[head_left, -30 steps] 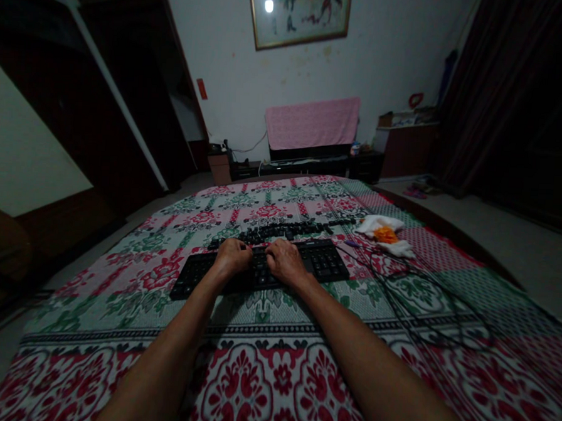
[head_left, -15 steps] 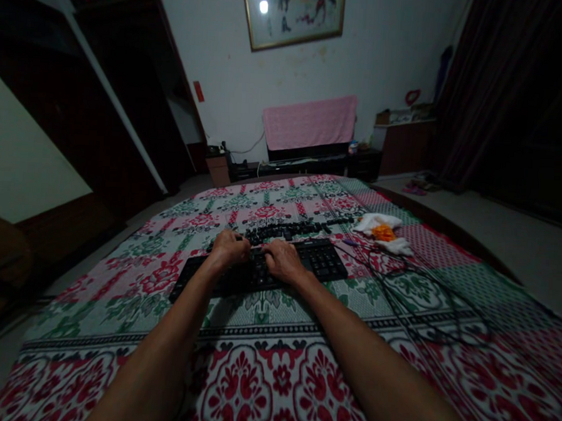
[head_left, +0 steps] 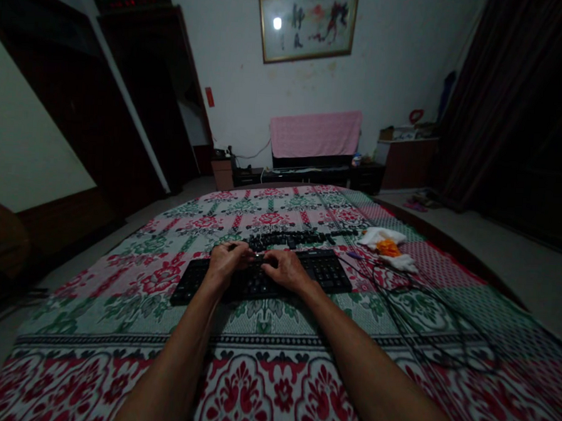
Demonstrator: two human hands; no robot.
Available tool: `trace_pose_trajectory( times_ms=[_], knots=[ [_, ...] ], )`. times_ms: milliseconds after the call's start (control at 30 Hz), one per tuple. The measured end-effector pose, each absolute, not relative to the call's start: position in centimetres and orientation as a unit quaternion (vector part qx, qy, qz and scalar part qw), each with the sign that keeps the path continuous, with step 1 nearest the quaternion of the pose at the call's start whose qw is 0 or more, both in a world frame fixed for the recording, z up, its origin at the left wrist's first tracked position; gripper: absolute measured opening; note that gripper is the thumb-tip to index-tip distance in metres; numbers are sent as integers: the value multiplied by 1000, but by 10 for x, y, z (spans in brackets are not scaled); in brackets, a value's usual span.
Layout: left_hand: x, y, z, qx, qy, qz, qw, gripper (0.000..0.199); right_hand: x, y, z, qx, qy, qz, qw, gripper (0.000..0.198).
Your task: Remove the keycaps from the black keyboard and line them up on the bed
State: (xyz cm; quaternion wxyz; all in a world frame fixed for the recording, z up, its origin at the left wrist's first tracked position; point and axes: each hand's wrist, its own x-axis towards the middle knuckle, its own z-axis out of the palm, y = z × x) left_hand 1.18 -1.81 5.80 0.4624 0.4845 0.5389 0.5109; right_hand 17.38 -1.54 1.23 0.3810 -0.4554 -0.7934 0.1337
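Black plastic keyboard [head_left: 329, 274], flat oblong, sits under both hands. Left hand [head_left: 225, 263] and right hand [head_left: 287, 268]: fingers curled in, tips near each other; tiny glint between, can't tell what's gripped. Just beyond grip: small blocky black keycaps [head_left: 291, 239], loose. Right of grip: crumpled white cloth [head_left: 381, 235] around orange wad [head_left: 388, 247], thin looped cable [head_left: 400, 327]. Woven floral blanket [head_left: 281, 393] beneath.

Keyboard [head_left: 330, 277] on the spread cloth [head_left: 281, 393]
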Motion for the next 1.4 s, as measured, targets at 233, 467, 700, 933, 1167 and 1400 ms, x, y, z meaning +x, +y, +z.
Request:
trace_pose_trajectory(
  times_ms=[233,467,700,933,1167,1400],
  knots=[
    [2,-3,30,490,594,529,359,30,190,10,14,-540,-746,108,374,23],
    [-6,2,21,470,609,526,362,31,185,58,16,-584,-782,82,204,25],
    [-11,7,15,488,617,512,345,30,181,84,16,-620,-767,122,112,19],
    [-14,8,14,485,613,523,341,29,181,83,17,-631,-759,101,127,26],
    [-14,9,12,473,616,531,340,27,178,86,19,-639,-752,104,121,19],
    [-15,10,10,503,611,522,318,29,177,83,13,-624,-762,87,147,26]
  ],
)
